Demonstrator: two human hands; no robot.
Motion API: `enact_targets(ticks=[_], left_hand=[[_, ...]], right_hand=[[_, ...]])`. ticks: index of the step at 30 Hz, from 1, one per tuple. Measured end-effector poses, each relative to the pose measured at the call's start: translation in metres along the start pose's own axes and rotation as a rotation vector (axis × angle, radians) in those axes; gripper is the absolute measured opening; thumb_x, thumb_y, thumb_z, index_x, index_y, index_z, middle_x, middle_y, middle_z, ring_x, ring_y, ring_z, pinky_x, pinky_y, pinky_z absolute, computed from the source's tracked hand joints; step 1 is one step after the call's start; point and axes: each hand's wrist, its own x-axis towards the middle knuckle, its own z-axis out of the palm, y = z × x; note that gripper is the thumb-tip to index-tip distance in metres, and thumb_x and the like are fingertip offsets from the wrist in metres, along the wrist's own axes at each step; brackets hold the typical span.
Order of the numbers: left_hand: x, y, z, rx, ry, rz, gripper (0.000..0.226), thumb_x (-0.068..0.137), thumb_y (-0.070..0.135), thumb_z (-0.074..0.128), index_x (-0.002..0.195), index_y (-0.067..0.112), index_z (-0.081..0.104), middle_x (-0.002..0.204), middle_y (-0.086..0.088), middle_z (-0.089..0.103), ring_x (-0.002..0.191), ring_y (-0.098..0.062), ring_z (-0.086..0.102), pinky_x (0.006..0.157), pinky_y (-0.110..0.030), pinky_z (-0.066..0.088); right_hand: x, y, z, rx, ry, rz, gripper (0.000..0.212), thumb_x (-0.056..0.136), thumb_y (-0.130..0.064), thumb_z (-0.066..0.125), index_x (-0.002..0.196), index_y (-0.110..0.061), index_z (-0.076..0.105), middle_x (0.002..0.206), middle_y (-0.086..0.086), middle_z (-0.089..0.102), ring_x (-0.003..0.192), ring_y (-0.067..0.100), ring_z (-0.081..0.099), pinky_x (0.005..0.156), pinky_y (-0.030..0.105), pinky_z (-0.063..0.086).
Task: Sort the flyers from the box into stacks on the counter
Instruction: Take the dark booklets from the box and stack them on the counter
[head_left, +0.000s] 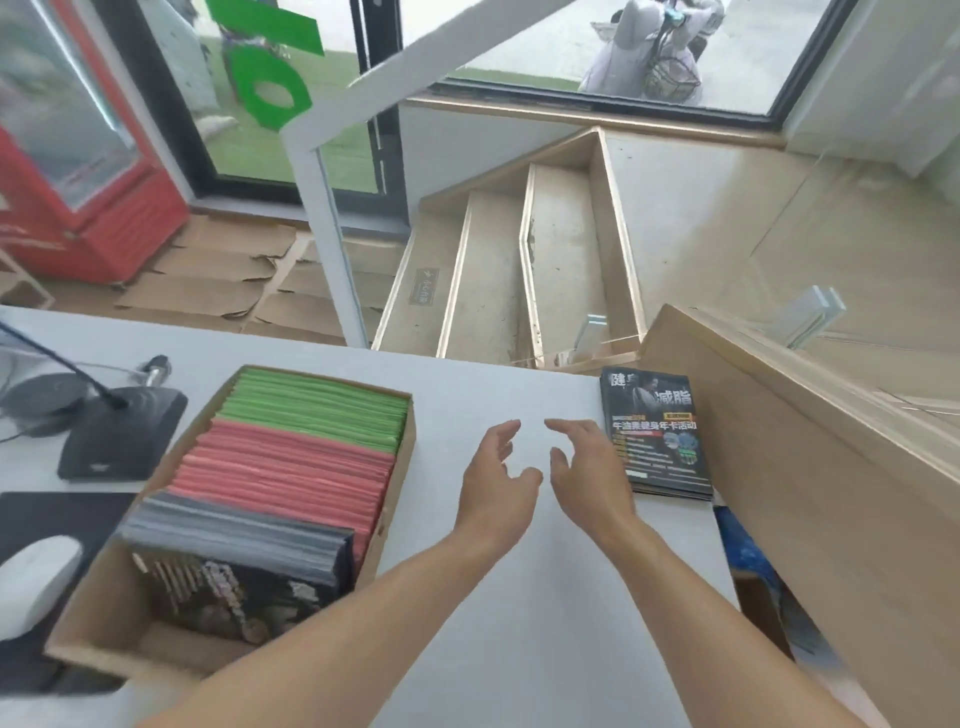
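Left hand (496, 480) and right hand (584, 475) are held loose-fingered over the bare counter (519, 597), nothing gripped. Flyers (291, 467) are packed on edge in the box (400, 462); one dark stack (655, 434) is laid at right. The next bundle is best taken by one colour only, pinched at both ends and squared before it is set down apart.

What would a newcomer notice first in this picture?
First, the cardboard box at left on the white counter, packed with green flyers, red flyers and dark flyers. Then both empty hands, left hand and right hand, hovering mid-counter beside a dark flyer stack at right.
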Motion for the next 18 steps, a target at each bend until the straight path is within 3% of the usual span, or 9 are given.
enact_targets(ticks=[2,7,11,15,18], left_hand=[[-0.027,0.002,-0.026,-0.003,0.071,0.131,0.053,0.091,0.003,0.059,0.134,0.033,0.054,0.138,0.017,0.055,0.133,0.0,0.048,0.115,-0.027,0.039],[-0.071,-0.002,-0.115,0.085,0.311,0.349,0.043,0.092,0.001,0.061,0.124,0.029,0.064,0.125,0.022,0.064,0.125,0.002,0.054,0.107,-0.018,0.04],[-0.091,-0.024,-0.193,0.333,0.49,0.348,0.037,0.097,0.004,0.057,0.122,0.031,0.065,0.128,0.023,0.061,0.13,0.007,0.046,0.11,-0.013,0.033],[-0.095,-0.055,-0.249,0.662,0.42,0.353,0.036,0.099,0.009,0.057,0.128,0.027,0.067,0.134,0.024,0.056,0.137,0.008,0.036,0.12,-0.026,0.028],[-0.098,-0.076,-0.261,0.732,0.31,0.394,0.034,0.101,0.015,0.058,0.133,0.023,0.066,0.144,0.016,0.055,0.146,0.004,0.028,0.126,-0.034,0.02]], right_hand=[[-0.018,-0.027,0.013,0.079,-0.012,-0.07,0.035,0.098,-0.013,0.054,0.128,-0.028,0.063,0.127,-0.012,0.059,0.123,0.013,0.053,0.102,0.031,0.043],[-0.075,-0.101,0.049,0.185,-0.075,-0.382,0.025,0.096,-0.015,0.064,0.116,-0.029,0.07,0.107,-0.016,0.065,0.106,0.007,0.057,0.094,0.028,0.046],[-0.115,-0.141,0.075,0.046,-0.106,-0.695,0.022,0.091,-0.025,0.072,0.112,-0.028,0.075,0.099,-0.014,0.067,0.097,0.011,0.058,0.088,0.029,0.046],[-0.136,-0.156,0.087,-0.296,-0.066,-0.767,0.028,0.09,-0.027,0.071,0.118,-0.023,0.072,0.105,-0.005,0.064,0.098,0.021,0.057,0.084,0.037,0.05],[-0.145,-0.154,0.088,-0.401,-0.031,-0.795,0.035,0.09,-0.025,0.069,0.124,-0.02,0.067,0.113,0.0,0.062,0.102,0.024,0.058,0.085,0.039,0.05]])
